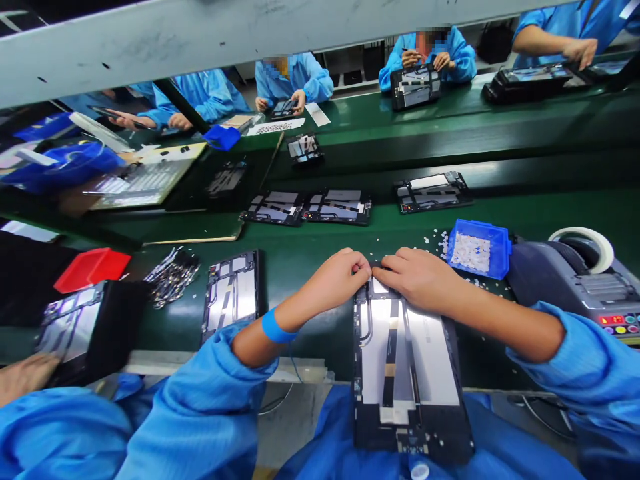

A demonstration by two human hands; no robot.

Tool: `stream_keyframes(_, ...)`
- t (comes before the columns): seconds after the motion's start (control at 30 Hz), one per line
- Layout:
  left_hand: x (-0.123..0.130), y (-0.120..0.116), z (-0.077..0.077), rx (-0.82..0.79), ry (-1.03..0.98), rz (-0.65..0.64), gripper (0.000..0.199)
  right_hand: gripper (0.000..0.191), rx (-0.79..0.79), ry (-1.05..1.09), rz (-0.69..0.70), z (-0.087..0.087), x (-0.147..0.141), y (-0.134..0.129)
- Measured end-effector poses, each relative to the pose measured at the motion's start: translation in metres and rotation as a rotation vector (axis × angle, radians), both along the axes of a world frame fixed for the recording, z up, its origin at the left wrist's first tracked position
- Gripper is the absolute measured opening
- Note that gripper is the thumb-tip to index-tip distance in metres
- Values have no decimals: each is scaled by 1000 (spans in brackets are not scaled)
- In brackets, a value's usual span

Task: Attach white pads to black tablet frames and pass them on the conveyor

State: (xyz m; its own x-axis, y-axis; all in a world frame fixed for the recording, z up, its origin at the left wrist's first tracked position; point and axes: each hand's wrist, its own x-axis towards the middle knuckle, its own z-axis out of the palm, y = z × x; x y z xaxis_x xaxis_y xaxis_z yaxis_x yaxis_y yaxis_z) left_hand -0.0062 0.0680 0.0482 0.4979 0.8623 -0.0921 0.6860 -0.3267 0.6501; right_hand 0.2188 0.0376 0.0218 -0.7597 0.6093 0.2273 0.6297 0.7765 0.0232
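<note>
An opened tablet (435, 360) lies in front of me, its inner side up, its near end over the bench edge by my lap. White battery panels and dark flex cables show inside it. My left hand (345, 272), with a blue band at its wrist, is closed in a pinch at the tablet's far end; what its fingertips hold is too small to make out. Right beside it, my right hand (420, 277) rests over the tablet's far corner with fingers bent and pressed together. Its fingertips nearly meet the left ones, and whatever they grip is hidden.
Right of my hands stand a blue bin (480, 250) of small white pieces and a tape dispenser (575, 273). Another opened tablet (233, 293), a pile of small strips (173, 277) and a red tray (93, 269) lie left. Co-workers sit across the green bench (320, 250); a neighbour's hand (27, 377) is at far left.
</note>
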Motion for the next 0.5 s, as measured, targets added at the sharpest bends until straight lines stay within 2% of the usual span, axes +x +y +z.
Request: stream_keyframes(0.5,0,-3,-5,-11,-23,36,17,29,-8,3,6,-1,1,0)
